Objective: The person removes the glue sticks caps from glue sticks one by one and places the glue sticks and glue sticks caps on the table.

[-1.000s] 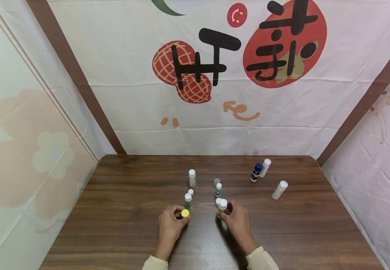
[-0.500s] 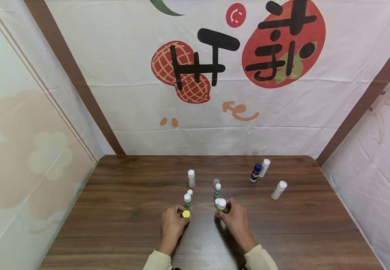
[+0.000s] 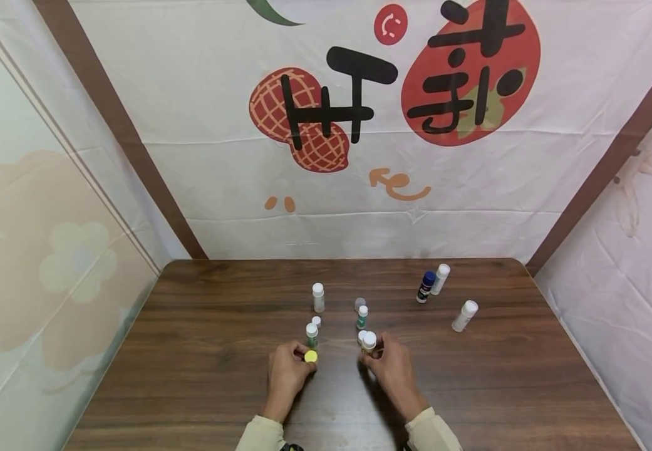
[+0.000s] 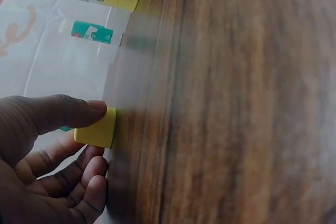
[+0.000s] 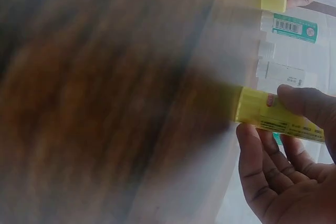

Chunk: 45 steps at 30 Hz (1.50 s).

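My left hand [image 3: 287, 379] pinches a yellow cap [image 4: 95, 129] between thumb and fingers, low over the table. In my right hand [image 3: 394, 374] is a yellow glue stick [image 5: 273, 113] with a white top, upright, its yellow base right at the tabletop. Just beyond the left fingers stands a green glue stick [image 3: 311, 336] with a white top, and a small white cap [image 3: 317, 321] lies behind it. Another white cap [image 3: 362, 337] sits behind the yellow glue stick. Farther back are a smaller green glue stick [image 3: 362, 317] and a greyish translucent cap [image 3: 360, 304].
A white glue stick [image 3: 318, 297] stands at the back centre of the wooden table [image 3: 207, 351]. On the right are a dark blue glue stick [image 3: 425, 287], a white one [image 3: 441, 279] beside it, and another white stick [image 3: 465, 316] nearer the front. A printed cloth [image 3: 235, 188] hangs behind the table.
My left hand has shifted slightly to the right with the yellow cap. The right hand keeps its hold on the yellow glue stick in nearly the same place.
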### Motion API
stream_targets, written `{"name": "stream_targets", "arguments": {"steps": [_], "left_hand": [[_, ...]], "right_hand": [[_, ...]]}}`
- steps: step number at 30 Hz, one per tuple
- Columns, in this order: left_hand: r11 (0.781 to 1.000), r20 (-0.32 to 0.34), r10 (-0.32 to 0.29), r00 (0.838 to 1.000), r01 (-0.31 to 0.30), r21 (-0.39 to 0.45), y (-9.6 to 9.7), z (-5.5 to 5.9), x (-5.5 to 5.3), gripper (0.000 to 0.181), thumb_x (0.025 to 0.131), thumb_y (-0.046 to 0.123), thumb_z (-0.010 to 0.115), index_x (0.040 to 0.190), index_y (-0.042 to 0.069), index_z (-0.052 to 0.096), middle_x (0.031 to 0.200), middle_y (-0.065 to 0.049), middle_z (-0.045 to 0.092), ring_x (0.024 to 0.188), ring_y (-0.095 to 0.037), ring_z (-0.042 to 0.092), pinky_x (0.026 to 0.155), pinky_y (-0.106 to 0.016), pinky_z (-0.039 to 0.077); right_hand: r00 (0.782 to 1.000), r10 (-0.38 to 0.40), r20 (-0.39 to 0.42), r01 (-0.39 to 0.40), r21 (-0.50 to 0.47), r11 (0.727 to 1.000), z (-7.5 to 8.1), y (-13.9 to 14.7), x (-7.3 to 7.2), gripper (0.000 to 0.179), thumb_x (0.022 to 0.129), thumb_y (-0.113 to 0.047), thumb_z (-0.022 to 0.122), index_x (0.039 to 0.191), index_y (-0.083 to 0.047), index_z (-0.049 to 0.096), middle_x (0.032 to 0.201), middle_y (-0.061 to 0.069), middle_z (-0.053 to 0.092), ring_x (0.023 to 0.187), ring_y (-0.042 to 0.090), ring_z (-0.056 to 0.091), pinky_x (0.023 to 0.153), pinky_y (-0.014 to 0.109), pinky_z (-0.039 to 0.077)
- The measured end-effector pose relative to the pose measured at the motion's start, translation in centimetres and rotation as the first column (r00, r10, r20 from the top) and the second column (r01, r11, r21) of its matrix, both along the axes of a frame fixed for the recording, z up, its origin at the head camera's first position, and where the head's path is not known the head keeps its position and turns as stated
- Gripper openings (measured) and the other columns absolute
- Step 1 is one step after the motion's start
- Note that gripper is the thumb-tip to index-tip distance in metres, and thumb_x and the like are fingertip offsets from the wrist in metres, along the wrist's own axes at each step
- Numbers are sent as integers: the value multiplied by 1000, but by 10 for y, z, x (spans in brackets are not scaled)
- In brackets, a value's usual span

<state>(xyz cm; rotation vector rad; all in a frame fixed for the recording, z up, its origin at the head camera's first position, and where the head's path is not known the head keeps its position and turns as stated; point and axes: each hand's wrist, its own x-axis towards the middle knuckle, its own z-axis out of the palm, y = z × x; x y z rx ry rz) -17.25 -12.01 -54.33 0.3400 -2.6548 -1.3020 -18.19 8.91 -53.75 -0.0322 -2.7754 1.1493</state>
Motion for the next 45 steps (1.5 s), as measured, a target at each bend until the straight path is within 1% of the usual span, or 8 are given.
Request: {"name": "stream_targets", "arguments": {"steps": [5,11,14,19,26,32,41,45], "left_hand": [[1000,11,-4,1000,4,-4,-1,-2,-1,24,56,-1,84,71,8,68,64,0,61,59,-11,52,55,-29,44],[1000,29,-20,999,20,14,-1,-4,-2,24,56,-1,84,73,8,69,64,0,61,60,-12,54,56,-31,46],[1000,24,-26,999,26,14,-2,-4,-3,24,56,-1,84,73,7,69,65,-1,62,60,-12,54,56,-31,46],[1000,12,-26,1000,26,7,-1,-2,-3,24,56,-2,85,72,7,69,67,-4,64,61,-12,54,56,-31,46],[1000,0,-22,1000,22,10,-3,-2,-3,24,54,0,84,71,7,69,65,-4,64,59,-12,55,57,-31,46],[1000,-1,-20,1000,20,21,-3,-2,-4,23,54,0,84,71,7,69,64,-3,64,59,-12,55,57,-31,45],[999,30,-32,999,31,36,-3,-2,-4,23,56,-2,84,73,6,69,64,-1,63,59,-12,54,56,-31,46],[999,47,-25,999,23,41,-2,-1,-4,23,57,-2,83,74,7,69,65,-1,63,60,-13,55,56,-31,46]], "right_hand": [[1000,10,23,-9,-4,1000,-1,1,0,30,68,-16,85,83,-9,59,73,0,62,66,12,56,59,31,46],[996,35,77,-36,3,999,4,4,0,37,69,-17,85,95,-4,62,79,1,64,71,15,59,63,34,49],[994,63,94,-59,-43,997,6,6,2,43,68,-12,84,103,-1,62,83,3,65,74,18,62,65,33,50],[995,78,67,-70,-119,990,13,17,5,43,69,0,78,108,5,62,87,9,67,76,22,66,67,33,53],[999,-33,20,35,-119,992,24,43,4,34,72,2,76,104,6,65,87,14,70,75,23,67,69,36,54],[988,-149,-32,145,-96,985,29,68,-2,28,74,2,72,101,5,68,88,14,72,74,21,69,66,29,53],[932,-341,-123,330,-100,939,32,101,-6,21,78,-4,77,98,0,70,88,13,73,74,22,69,58,16,44],[893,-408,-191,390,-124,912,36,113,-8,16,79,-7,77,94,-2,71,87,12,73,69,8,65,58,8,38]]}}
